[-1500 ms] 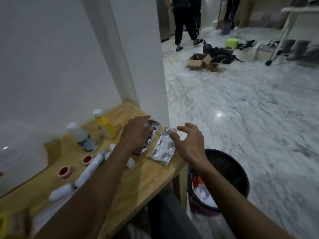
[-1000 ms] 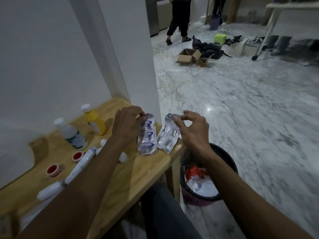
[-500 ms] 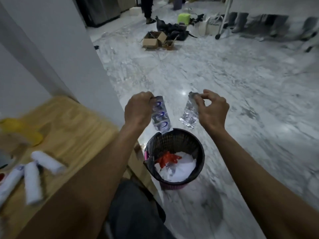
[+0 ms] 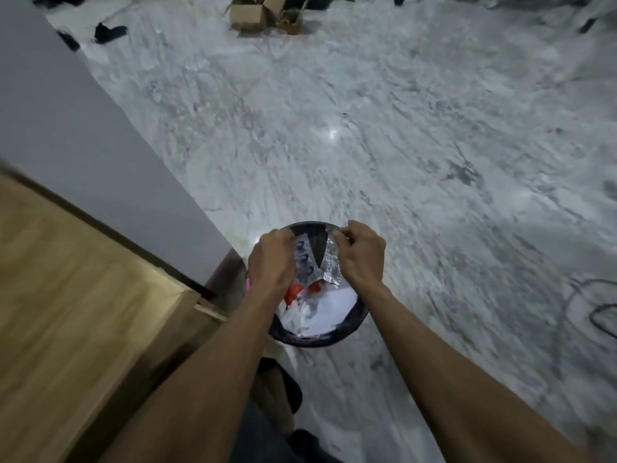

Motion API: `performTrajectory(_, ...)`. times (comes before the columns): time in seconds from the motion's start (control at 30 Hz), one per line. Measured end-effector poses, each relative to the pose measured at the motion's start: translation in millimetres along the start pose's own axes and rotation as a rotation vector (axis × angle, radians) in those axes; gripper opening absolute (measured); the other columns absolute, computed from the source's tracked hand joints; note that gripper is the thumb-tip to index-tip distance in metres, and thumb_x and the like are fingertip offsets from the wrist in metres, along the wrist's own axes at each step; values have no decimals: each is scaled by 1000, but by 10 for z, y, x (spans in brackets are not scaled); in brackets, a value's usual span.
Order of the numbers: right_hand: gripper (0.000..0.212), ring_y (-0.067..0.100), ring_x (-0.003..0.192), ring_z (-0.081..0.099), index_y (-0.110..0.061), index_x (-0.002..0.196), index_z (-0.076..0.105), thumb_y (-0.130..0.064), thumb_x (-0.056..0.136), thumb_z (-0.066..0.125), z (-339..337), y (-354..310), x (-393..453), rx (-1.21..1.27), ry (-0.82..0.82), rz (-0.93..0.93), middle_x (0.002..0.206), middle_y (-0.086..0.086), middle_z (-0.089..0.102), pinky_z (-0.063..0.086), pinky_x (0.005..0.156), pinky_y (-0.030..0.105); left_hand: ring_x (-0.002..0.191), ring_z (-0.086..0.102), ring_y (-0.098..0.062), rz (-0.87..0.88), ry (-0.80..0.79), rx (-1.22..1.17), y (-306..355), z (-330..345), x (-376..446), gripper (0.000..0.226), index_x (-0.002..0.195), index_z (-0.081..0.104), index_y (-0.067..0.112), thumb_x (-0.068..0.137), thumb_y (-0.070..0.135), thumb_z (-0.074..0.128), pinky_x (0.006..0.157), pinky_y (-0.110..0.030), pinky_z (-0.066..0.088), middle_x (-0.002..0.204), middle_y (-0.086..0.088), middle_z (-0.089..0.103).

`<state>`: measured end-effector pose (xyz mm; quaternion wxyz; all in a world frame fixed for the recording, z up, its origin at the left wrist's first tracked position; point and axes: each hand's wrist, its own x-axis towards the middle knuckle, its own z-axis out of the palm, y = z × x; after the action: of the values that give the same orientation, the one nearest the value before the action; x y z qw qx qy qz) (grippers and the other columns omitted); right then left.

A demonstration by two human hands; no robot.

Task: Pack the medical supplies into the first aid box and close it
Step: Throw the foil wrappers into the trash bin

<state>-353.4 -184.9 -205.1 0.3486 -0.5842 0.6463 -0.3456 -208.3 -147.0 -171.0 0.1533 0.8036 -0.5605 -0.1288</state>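
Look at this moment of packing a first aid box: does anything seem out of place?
Yes. Both hands, left and right, hold silver foil blister packs over the black waste bin on the floor, not a first aid box; none is visible.

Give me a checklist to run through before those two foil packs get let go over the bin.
1. Left hand grips its pack: ok, it holds the blue-printed foil pack.
2. Right hand grips its pack: ok, it pinches the plain foil pack by the top edge.
3. Both packs over the bin opening: ok, they hang inside the rim of the black bin.
4. Room in the bin: ok, white paper and red scraps lie below the rim.
5. Packs are empty waste, not supplies: cannot tell, too blurred.
6. First aid box within reach: cannot tell, not in view.
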Motion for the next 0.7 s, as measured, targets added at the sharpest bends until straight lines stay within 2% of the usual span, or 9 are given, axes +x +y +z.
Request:
performTrajectory(0.07,22,21,78,61,-11,86,65,-33,89,66,73,74,18,-36,-34,26,83,3,67,44,64,32,82,64,-30,-14,-24,-19,-29,61,28,17,103,68,17,93,12,55,60,-34,45,96,-8,71)
performTrajectory(0.13,26,19,85,61,-16,100,67,-40,89,63,129,122,19,-55,-65,33,92,0,67,41,70,28,86,65,-29,-20,-45,-57,-54,94,58,19,107,66,24,90,18,61,63,-31,40,97,-3,72)
performTrajectory(0.23,47,22,110,58,-16,127,59,-46,91,59,190,160,19,-50,-104,56,120,4,65,36,87,24,90,65,-28,-20,-64,-111,-90,123,95,25,111,65,25,87,23,66,68,-32,46,101,-2,71)
performTrajectory(0.3,55,24,122,52,-14,135,53,-48,92,58,214,167,25,-42,-119,82,133,6,59,30,92,24,95,65,-28,-22,-72,-107,-106,133,111,26,114,64,22,88,24,66,76,-38,52,107,-3,70)
performTrajectory(0.4,57,25,126,51,-13,137,51,-47,92,59,218,153,31,-35,-114,94,136,7,58,33,95,25,104,63,-29,-30,-73,-107,-110,119,104,33,122,62,17,90,25,65,84,-40,50,116,-7,68)
performTrajectory(0.53,59,25,129,50,-11,139,51,-46,92,59,174,74,13,-25,-104,90,139,8,56,40,105,37,112,59,-34,-47,-78,-97,-85,19,61,38,125,58,10,91,26,65,88,-42,48,123,-14,65)
performTrajectory(0.63,58,25,132,47,-12,138,52,-46,92,59,89,-29,-26,-3,-100,83,141,7,55,37,107,36,114,58,-36,-51,-95,-90,-38,-99,8,41,125,55,8,91,29,65,88,-43,47,126,-15,62)
performTrajectory(0.7,57,24,134,45,-12,138,52,-45,92,59,-10,-143,-59,15,-92,75,143,7,53,34,107,34,120,55,-35,-55,-106,-101,20,-211,-45,48,132,51,9,92,31,64,91,-42,46,132,-15,59)
